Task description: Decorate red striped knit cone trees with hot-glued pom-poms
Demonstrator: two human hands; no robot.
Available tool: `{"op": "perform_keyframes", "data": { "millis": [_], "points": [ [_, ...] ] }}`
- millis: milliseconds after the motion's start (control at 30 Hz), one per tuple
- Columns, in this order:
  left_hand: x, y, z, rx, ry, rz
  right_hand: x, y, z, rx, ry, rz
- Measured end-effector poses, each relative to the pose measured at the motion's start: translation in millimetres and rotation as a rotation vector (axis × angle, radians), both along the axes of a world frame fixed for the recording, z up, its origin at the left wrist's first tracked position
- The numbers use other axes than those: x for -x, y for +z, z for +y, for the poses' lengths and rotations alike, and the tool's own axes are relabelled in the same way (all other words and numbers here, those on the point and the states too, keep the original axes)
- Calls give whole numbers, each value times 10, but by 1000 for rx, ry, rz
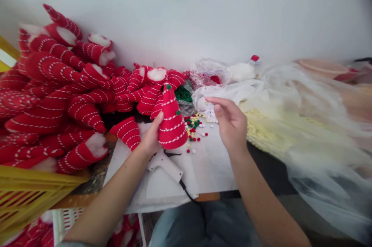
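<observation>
Craft workshop — heaped stuffed red cones [55,69] at ten o'clock, glue gun [167,166] at six, loose pompoms [194,127] at center.

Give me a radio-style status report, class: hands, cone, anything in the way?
Left hand gripping red cone, tip up, two green pom-poms showing. Right hand raised, nothing visible in it. Glue gun close below cone, possibly in the way.

Cones [55,72] left, pompoms [196,139] mid-table, bags [314,119] right, wall [226,14] behind
</observation>
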State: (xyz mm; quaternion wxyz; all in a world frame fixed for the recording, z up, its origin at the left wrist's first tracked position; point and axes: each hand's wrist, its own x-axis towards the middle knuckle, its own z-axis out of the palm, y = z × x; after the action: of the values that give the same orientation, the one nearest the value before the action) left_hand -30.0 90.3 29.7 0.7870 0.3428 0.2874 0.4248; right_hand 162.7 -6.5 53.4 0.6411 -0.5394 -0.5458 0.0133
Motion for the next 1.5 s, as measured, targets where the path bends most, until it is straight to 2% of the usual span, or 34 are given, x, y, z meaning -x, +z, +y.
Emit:
{"op": "perform_keyframes", "data": {
  "millis": [33,100,167,200,300,467,633,733,800,933,1033,1133,1300,1500],
  "points": [
    [13,37,19,24,33,-16,-99,-41,1,89,5,-34],
    [42,115,56,41,87,-60,-250,-163,7,387,109,-155],
    [66,180,86,47,114,-102,-305,-312,19,658,237,-286],
    [73,203,97,50,118,-116,-298,-383,29,738,276,-342],
    [75,225,111,59,120,-128,-204,-529,70,808,291,-474],
    [52,186,81,81,137,-104,-77,-577,127,852,303,-549],
    [43,128,68,101,104,-23,-64,-594,127,772,350,-556],
    [32,54,92,-13,112,25,-111,-562,129,682,335,-491],
    [22,-11,112,-124,137,86,-138,-498,120,551,279,-399],
    [11,-110,111,-304,142,295,-60,-313,49,150,160,-232],
    [5,-104,43,-481,47,417,88,-211,-16,-68,91,-251],
    [-8,-60,-44,-619,-12,504,191,-183,-52,-168,61,-322],
    [-26,-49,-91,-603,-72,532,208,-254,-39,-211,26,-439],
    [-42,-69,-85,-486,-53,423,215,-283,-28,-244,-20,-497]
  ]
}}
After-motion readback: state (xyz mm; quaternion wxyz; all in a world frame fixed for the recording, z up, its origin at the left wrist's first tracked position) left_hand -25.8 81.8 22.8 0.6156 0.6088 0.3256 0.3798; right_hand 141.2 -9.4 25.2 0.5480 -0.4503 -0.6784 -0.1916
